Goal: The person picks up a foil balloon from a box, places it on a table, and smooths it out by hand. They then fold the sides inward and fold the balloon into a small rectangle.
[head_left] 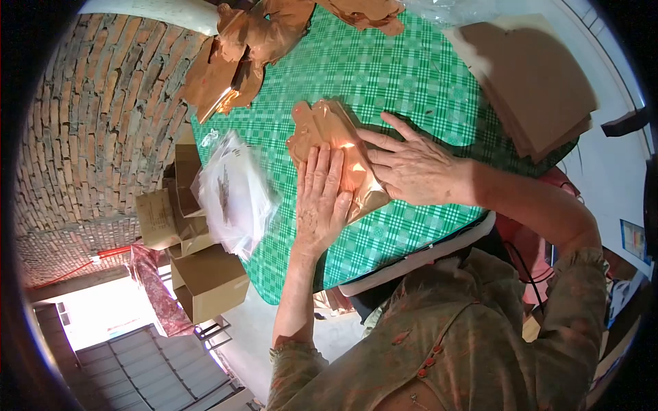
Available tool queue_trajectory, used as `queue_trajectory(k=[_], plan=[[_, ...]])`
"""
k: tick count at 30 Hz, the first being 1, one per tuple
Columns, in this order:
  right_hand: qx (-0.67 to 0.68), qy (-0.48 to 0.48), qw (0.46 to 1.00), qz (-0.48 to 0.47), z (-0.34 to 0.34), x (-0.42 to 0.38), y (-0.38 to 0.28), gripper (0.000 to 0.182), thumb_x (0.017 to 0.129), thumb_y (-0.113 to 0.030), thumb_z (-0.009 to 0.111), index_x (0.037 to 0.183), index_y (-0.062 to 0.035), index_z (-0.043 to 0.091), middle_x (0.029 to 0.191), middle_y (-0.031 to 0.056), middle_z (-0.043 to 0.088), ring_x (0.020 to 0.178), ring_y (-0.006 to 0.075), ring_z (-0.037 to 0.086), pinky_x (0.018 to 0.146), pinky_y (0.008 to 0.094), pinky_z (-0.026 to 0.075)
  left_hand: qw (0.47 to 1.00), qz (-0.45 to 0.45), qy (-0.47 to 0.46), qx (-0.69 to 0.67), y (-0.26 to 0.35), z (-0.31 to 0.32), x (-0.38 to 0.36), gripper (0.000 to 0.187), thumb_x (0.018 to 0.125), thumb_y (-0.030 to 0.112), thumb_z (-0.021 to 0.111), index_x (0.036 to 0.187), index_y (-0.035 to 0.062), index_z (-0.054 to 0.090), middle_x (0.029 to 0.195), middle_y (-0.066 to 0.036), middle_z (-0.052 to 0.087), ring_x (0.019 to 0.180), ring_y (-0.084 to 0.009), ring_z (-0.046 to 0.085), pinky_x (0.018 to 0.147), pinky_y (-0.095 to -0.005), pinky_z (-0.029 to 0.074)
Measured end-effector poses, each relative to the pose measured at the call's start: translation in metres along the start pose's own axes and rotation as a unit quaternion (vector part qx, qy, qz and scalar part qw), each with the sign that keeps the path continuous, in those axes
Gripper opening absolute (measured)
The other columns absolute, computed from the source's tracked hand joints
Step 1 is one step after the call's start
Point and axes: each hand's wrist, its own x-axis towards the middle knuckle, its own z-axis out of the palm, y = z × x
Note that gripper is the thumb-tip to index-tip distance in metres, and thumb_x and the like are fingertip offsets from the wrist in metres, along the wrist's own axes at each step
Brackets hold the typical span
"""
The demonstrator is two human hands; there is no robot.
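Observation:
A flat, folded brown item (327, 130) with a shiny, film-like surface lies on the green plaid tablecloth (384, 75). It looks wrapped in clear plastic, and bright glints show on its right side. My left hand (319, 198) rests flat on its near left part, fingers stretched out and close together. On the other side, my right hand (418, 164) is spread, its fingertips at the item's right edge. Neither hand grips anything.
Clear plastic bags (236, 192) lie at the table's left edge. Brown shapes (250, 48) are heaped at the far left. Brown sheets (531, 82) are stacked at the right. Cardboard boxes (209, 284) stand beyond the table, near a brick wall (110, 103).

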Motion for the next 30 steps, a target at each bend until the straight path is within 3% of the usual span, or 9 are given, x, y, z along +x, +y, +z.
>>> queue_trajectory(k=[6, 9, 12, 15, 18, 21, 24, 27, 30], plan=[[0.029, -0.093, 0.995, -0.009, -0.021, 0.001, 0.002, 0.038, 0.099, -0.034, 0.058, 0.124, -0.0124, 0.076, 0.142, 0.0066, 0.061, 0.157, 0.0329, 0.03, 0.129, 0.0672, 0.009, 1.0, 0.005, -0.018, -0.015, -0.004, -0.002, 0.001, 0.066, 0.111, 0.045, 0.038, 0.167, 0.0093, 0.036, 0.174, -0.015, 0.029, 0.163, -0.0345, 0.021, 0.133, -0.0528, 0.013], [0.042, -0.016, 0.999, -0.003, -0.008, -0.002, 0.002, 0.038, 0.099, -0.036, 0.058, 0.124, -0.0123, 0.076, 0.143, 0.0075, 0.059, 0.156, 0.0348, 0.03, 0.127, 0.0694, 0.009, 0.999, 0.001, -0.031, -0.031, -0.005, -0.005, 0.001, 0.066, 0.111, 0.045, 0.039, 0.167, 0.0104, 0.036, 0.175, -0.014, 0.028, 0.164, -0.0346, 0.02, 0.133, -0.0521, 0.012], [0.063, -0.003, 0.998, 0.004, -0.001, -0.003, 0.003, 0.038, 0.1, -0.038, 0.057, 0.123, -0.0134, 0.076, 0.145, 0.0087, 0.057, 0.156, 0.0362, 0.029, 0.126, 0.0707, 0.009, 0.996, -0.005, -0.06, -0.066, -0.007, -0.014, 0.003, 0.065, 0.11, 0.043, 0.043, 0.167, 0.0113, 0.036, 0.175, -0.014, 0.028, 0.163, -0.0353, 0.02, 0.133, -0.0521, 0.014], [0.067, 0.009, 0.998, 0.003, 0.002, -0.004, 0.004, 0.038, 0.101, -0.039, 0.056, 0.123, -0.015, 0.076, 0.145, 0.0092, 0.057, 0.156, 0.0364, 0.029, 0.126, 0.0714, 0.008, 0.996, -0.009, -0.072, -0.058, -0.003, -0.026, 0.01, 0.062, 0.109, 0.042, 0.048, 0.163, 0.0106, 0.043, 0.17, -0.015, 0.037, 0.16, -0.0366, 0.029, 0.13, -0.0515, 0.022], [0.074, -0.002, 0.997, 0.01, 0.003, -0.003, 0.003, 0.036, 0.101, -0.039, 0.057, 0.12, -0.0155, 0.077, 0.145, 0.0098, 0.058, 0.156, 0.0366, 0.029, 0.127, 0.072, 0.006, 0.998, 0.028, -0.053, 0.019, 0.004, -0.039, 0.022, 0.054, 0.107, 0.035, 0.055, 0.154, 0.0079, 0.056, 0.159, -0.017, 0.051, 0.149, -0.0379, 0.045, 0.122, -0.0509, 0.036], [0.081, -0.022, 0.996, 0.011, -0.002, -0.003, 0.003, 0.035, 0.101, -0.038, 0.057, 0.116, -0.0144, 0.078, 0.143, 0.0107, 0.058, 0.156, 0.0367, 0.029, 0.127, 0.072, 0.005, 1.0, 0.002, -0.004, -0.022, 0.001, -0.033, 0.028, 0.041, 0.104, 0.026, 0.062, 0.139, 0.0051, 0.065, 0.141, -0.017, 0.062, 0.131, -0.0376, 0.057, 0.111, -0.0505, 0.044], [0.072, -0.032, 0.997, 0.008, -0.004, -0.002, 0.004, 0.034, 0.1, -0.037, 0.057, 0.112, -0.0136, 0.079, 0.142, 0.0115, 0.059, 0.156, 0.0369, 0.03, 0.127, 0.0724, 0.004, 0.996, 0.002, 0.056, -0.068, -0.011, -0.011, 0.031, 0.035, 0.101, 0.018, 0.066, 0.134, 0.0052, 0.064, 0.13, -0.017, 0.062, 0.12, -0.0374, 0.058, 0.102, -0.0515, 0.047], [0.103, -0.052, 0.993, 0.028, -0.012, -0.002, 0.003, 0.032, 0.093, -0.03, 0.063, 0.112, -0.0098, 0.079, 0.148, 0.0097, 0.057, 0.159, 0.0333, 0.027, 0.132, 0.0638, 0.007, 0.99, 0.054, 0.119, -0.061, -0.015, 0.006, 0.038, 0.036, 0.102, 0.019, 0.064, 0.136, 0.0067, 0.062, 0.127, -0.017, 0.058, 0.117, -0.0385, 0.055, 0.1, -0.0525, 0.047], [0.109, -0.042, 0.993, 0.027, -0.014, -0.002, 0.003, 0.033, 0.092, -0.03, 0.064, 0.115, -0.0105, 0.078, 0.148, 0.0105, 0.057, 0.158, 0.034, 0.027, 0.131, 0.0643, 0.008, 0.993, 0.029, 0.098, -0.058, -0.016, 0.008, 0.035, 0.041, 0.103, 0.02, 0.064, 0.142, 0.0085, 0.059, 0.132, -0.016, 0.055, 0.121, -0.0392, 0.053, 0.103, -0.0531, 0.045]])
